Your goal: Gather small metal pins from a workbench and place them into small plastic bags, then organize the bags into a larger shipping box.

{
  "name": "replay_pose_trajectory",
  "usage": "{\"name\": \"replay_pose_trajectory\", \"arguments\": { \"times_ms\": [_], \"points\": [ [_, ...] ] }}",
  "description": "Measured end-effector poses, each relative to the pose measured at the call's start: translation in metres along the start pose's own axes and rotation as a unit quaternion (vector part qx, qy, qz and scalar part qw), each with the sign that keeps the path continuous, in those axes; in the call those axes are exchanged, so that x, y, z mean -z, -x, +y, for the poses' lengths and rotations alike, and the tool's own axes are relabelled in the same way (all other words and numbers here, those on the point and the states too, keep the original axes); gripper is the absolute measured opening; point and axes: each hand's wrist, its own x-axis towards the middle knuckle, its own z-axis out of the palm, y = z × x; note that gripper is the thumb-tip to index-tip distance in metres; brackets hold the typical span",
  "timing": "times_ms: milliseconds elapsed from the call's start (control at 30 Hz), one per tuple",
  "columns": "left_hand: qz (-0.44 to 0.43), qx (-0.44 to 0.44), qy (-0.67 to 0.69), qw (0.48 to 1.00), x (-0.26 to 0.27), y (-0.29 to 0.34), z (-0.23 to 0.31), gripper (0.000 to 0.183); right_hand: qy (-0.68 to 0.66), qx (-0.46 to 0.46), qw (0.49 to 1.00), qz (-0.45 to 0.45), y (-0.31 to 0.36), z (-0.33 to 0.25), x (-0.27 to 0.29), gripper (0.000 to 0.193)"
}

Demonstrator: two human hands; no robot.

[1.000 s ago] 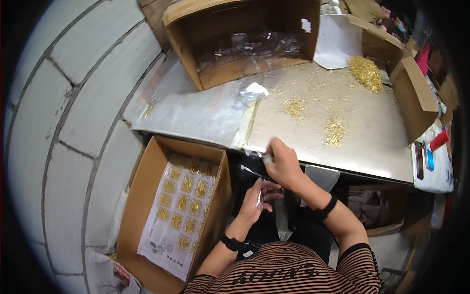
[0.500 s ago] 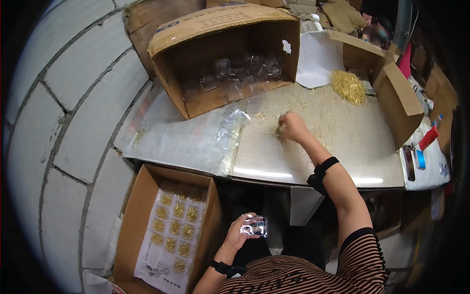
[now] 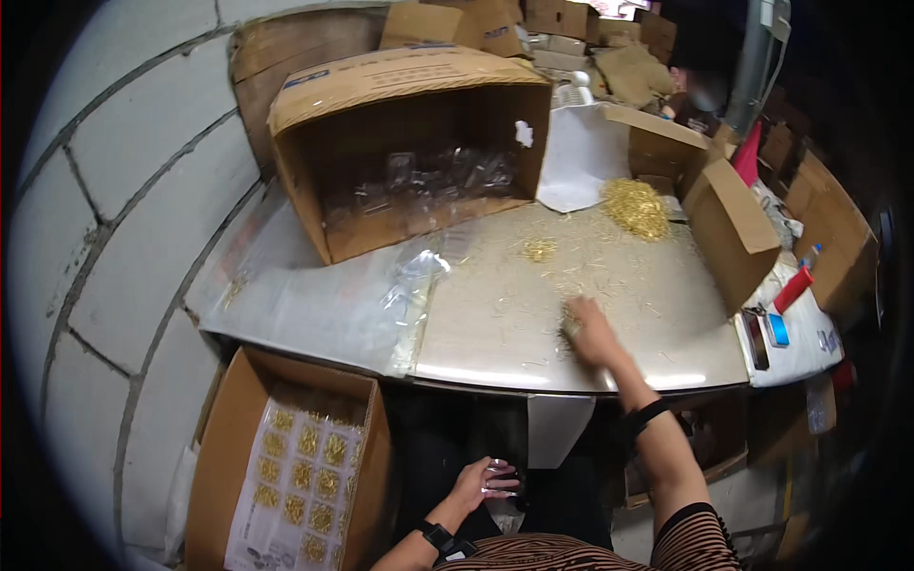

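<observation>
Left hand: your left hand is low in front of your body, fingers a little apart, with a clear case held at them; glints lie across the fingers.
Clear case: in your left fingers, well apart from the right hand; no gold shows in it, though glare makes its inside hard to judge.
Lower carton: the open carton stands on your left, below the table edge; in it, filled cases lie in rows on a printed sheet, each with gold pieces inside.
Done: those rows look finished; any layer beneath is hidden.
Right hand: your right hand reaches over the metal tabletop, fingers bunched and pointing down, blurred; you can't tell from here whether they pinch anything.
Gold at the fingertips: loose gold pieces lie scattered right around them, touching or just beside; the blur hides which.
Small gold pile: beyond your right fingers and to their left, a little cluster, apart from them.
Big gold heap: farther back, a large mound near the cardboard flap.
Upper carton: on its side at the back left, the big carton holds more clear cases, no gold visible in them.
Left to do: plenty, judging by that mound and those cases.
</observation>
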Motion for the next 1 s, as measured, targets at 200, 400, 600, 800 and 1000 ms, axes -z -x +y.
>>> {"name": "replay_pose_trajectory", "arguments": {
  "times_ms": [200, 400, 600, 800, 1000],
  "points": [
    [-0.006, -0.041, -0.051, 0.998, -0.043, -0.019, -0.005, 0.049, -0.015, 0.025, 0.998, 0.062, 0.036, -0.017, -0.013, 0.051],
    [-0.013, -0.016, -0.043, 0.999, -0.054, -0.02, -0.012, 0.055, 0.044, 0.051, 0.996, 0.065, 0.068, -0.067, -0.024, 0.053],
    [-0.052, 0.031, -0.017, 0.998, -0.048, -0.029, -0.018, 0.049, -0.147, 0.074, 0.983, 0.084, 0.146, -0.073, 0.036, 0.05],
    [-0.051, -0.006, 0.014, 0.999, -0.052, -0.026, -0.017, 0.051, -0.292, -0.015, 0.951, 0.099, 0.207, -0.044, 0.056, 0.033],
    [-0.041, 0.011, 0.029, 0.999, -0.055, -0.02, -0.032, 0.052, -0.295, -0.023, 0.949, 0.109, 0.213, -0.039, 0.053, 0.026]
  ]
}}
